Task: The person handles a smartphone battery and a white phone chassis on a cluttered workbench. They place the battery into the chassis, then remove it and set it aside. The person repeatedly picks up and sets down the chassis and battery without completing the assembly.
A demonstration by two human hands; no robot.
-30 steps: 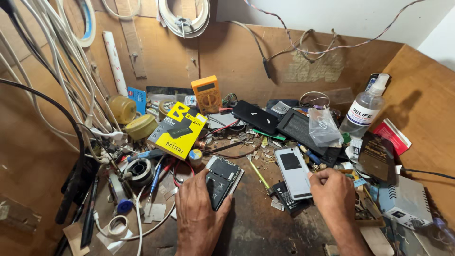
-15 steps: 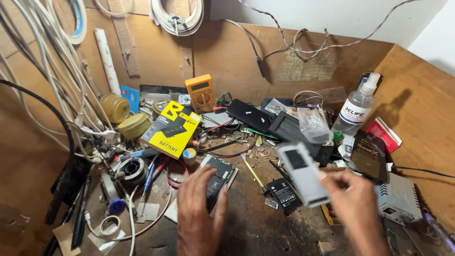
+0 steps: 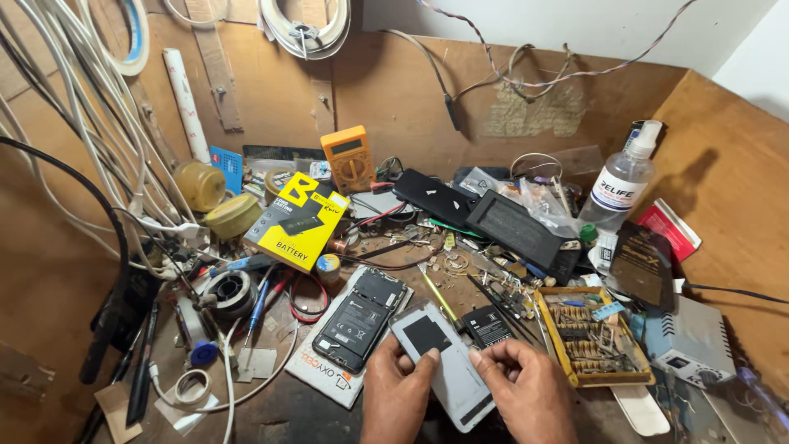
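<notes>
Head view looks down on a cluttered wooden desk (image 3: 246, 411) boxed in by plywood walls, with a thick bundle of white cables (image 3: 74, 123) hanging down the left wall. Next in size, a yellow and black carton (image 3: 297, 220) lies tilted left of centre, a long black slab (image 3: 519, 228) lies toward the right, and a clear spray bottle (image 3: 620, 179) stands upright behind it. An orange multimeter (image 3: 348, 158) leans at the back wall. A yellow-rimmed tray of small parts (image 3: 593, 339) sits just right of the hands.

Both hands hold 1 thing, a grey phone back panel (image 3: 450, 368) with a black square on it, tilted above the near edge of the desk. The left hand (image 3: 397, 396) grips its left edge with the thumb on top, and the right hand (image 3: 526, 393) grips its right edge, its fingers curled closed around the rim. Just beside the left hand, an opened black phone (image 3: 362, 319) lies face down on a white sheet, its battery exposed. A small black battery (image 3: 488, 326) lies just beyond the panel, near the right fingers.

As a judgement: the panel is thin, so twisting it between 2 hands could bend or crack it. Lowering it carelessly could knock the opened phone or tip loose parts out of the tray.
</notes>
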